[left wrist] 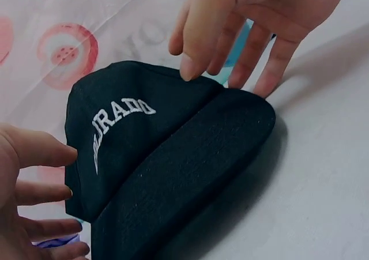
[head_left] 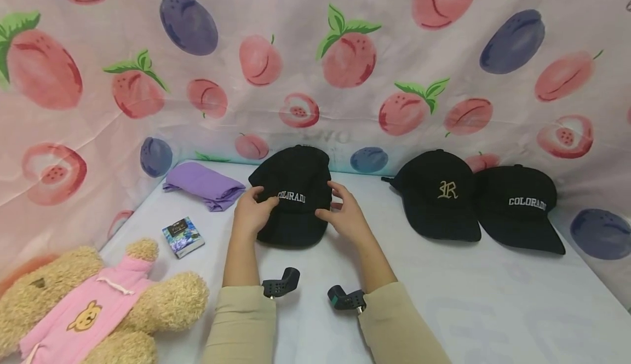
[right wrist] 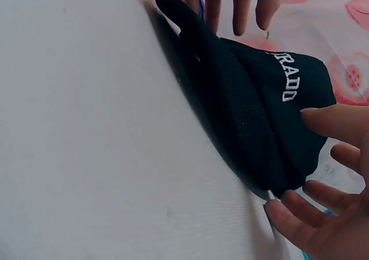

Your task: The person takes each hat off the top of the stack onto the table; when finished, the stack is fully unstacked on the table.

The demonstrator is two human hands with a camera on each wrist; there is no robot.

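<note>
A black baseball cap with white COLORADO lettering sits on the white table at the back, brim facing me. My left hand is at its left side, thumb over the front and fingers along the edge. At its right side is my right hand, thumb near the front panel. In the left wrist view, the left hand has fairly straight, spread fingers beside the cap. Extended fingers also show on the right hand in the right wrist view, close to the cap's edge. Neither hand visibly grips it.
To the right stand a black cap with a gold R emblem and another black COLORADO cap, side by side. A folded purple cloth, a small blue box and a teddy bear in pink lie left. A fruit-print curtain hangs behind.
</note>
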